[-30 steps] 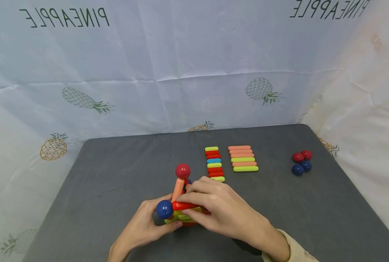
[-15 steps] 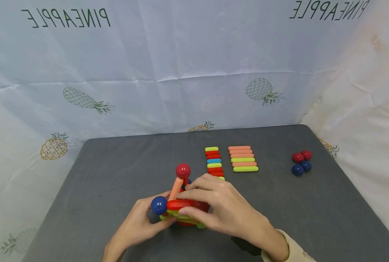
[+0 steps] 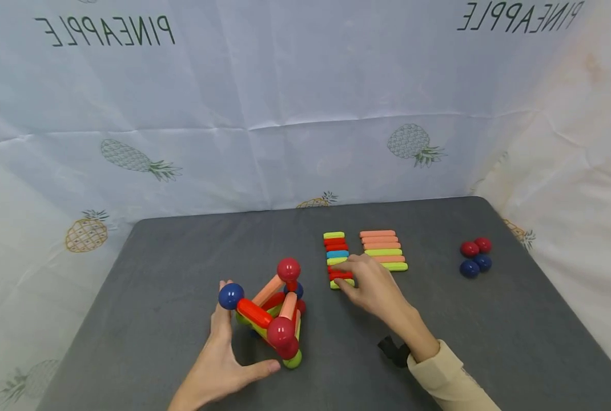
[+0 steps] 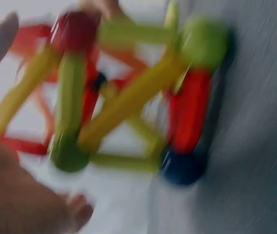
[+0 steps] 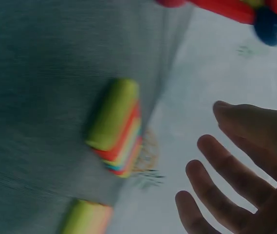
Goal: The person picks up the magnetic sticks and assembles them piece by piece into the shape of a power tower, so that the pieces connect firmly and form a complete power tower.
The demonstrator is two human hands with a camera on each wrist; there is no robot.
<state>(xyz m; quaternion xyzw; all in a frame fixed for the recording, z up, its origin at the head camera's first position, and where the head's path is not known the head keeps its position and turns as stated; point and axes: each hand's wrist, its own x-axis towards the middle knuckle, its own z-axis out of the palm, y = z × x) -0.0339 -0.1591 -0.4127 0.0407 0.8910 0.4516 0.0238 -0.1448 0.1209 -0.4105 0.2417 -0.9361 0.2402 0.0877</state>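
Observation:
A structure of coloured rods and balls (image 3: 254,313) stands on the table, with red balls at its top and near corner and a blue ball (image 3: 230,296) at the left. My left hand (image 3: 218,359) is spread around its left side, fingers behind the blue ball and thumb in front, apart from the near corner. The left wrist view shows blurred green, yellow and red rods (image 4: 192,112) beside that hand. My right hand (image 3: 374,285) reaches over the near end of a row of short rods (image 3: 337,248). In the right wrist view its fingers are apart, with nothing between them.
Right of the short rods lies a row of longer orange and yellow-green rods (image 3: 381,246), partly behind the right hand. Two red balls and two blue balls (image 3: 470,268) sit at the right of the dark table (image 3: 182,268). Behind rises a pineapple-print cloth (image 3: 285,85).
My right hand has left the structure and moved right and away from me to the short rods. The structure has turned, its blue ball shifting left and back. My left hand has spread wider.

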